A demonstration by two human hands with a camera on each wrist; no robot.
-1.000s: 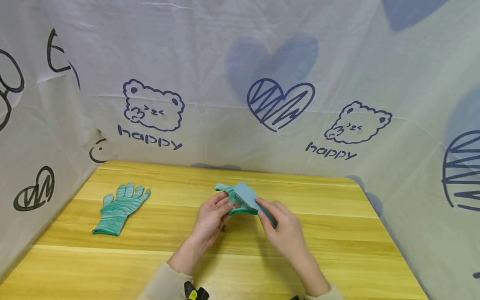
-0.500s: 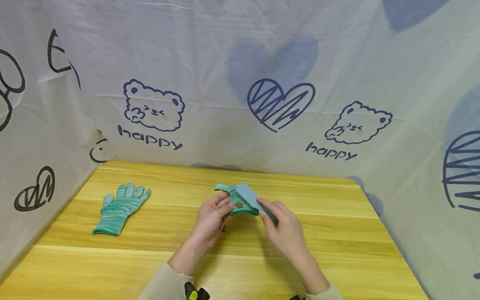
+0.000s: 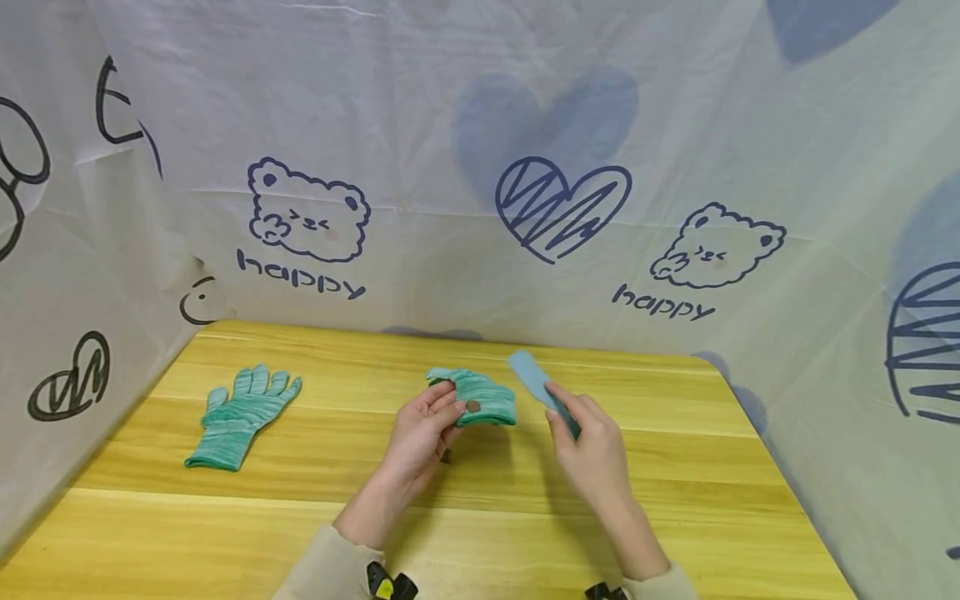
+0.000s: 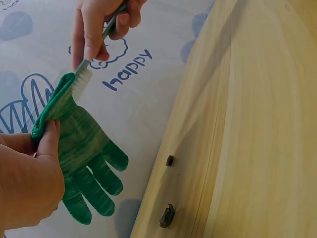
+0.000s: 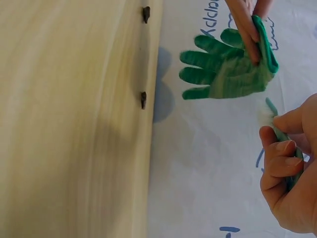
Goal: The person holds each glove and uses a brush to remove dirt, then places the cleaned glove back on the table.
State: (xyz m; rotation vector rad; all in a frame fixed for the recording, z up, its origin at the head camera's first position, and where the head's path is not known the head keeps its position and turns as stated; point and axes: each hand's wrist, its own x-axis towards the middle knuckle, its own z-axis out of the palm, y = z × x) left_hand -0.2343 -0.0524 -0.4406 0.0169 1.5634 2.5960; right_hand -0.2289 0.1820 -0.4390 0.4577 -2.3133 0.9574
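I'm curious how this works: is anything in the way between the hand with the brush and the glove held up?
Nothing visible stands between them. In the head view, the right hand holds the brush right of the held glove; dark bits lie on the table, off that path.

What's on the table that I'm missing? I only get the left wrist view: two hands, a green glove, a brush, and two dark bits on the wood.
Observer: A second glove, lying flat on the table, off to the left of the left hand.
Operator: Is that brush touching the held glove? I can't be sure from here.
Observer: No, the head view shows a gap between them.
Operator: Any mark on the glove's side I can't see?
Observer: Yes, a brown spot close to the cuff.
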